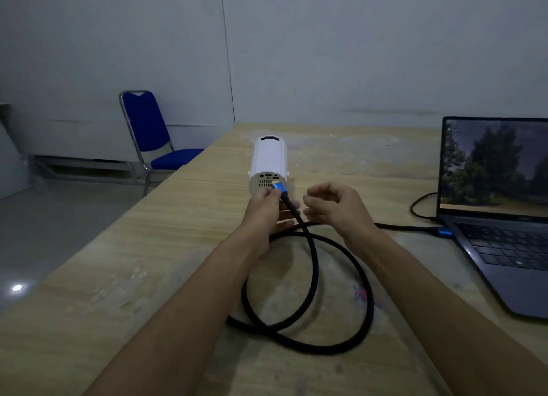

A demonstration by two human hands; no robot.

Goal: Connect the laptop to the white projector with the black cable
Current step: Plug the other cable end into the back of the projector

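The white projector (268, 158) lies on the wooden table (148, 262), its rear port panel facing me. My left hand (267, 209) grips the blue-collared plug (278, 186) of the black cable (314, 265), holding it just in front of the rear panel, below the ports. The cable loops over the table and runs right to a second blue plug (441, 232) at the left side of the open laptop (504, 217). My right hand (332, 207) hovers beside the left one, fingers curled and apart, holding nothing.
A thinner black cord (421, 206) also enters the laptop's left side. A blue chair (151, 134) stands past the table's left edge. A grey wall rises behind the table. The floor lies to the left.
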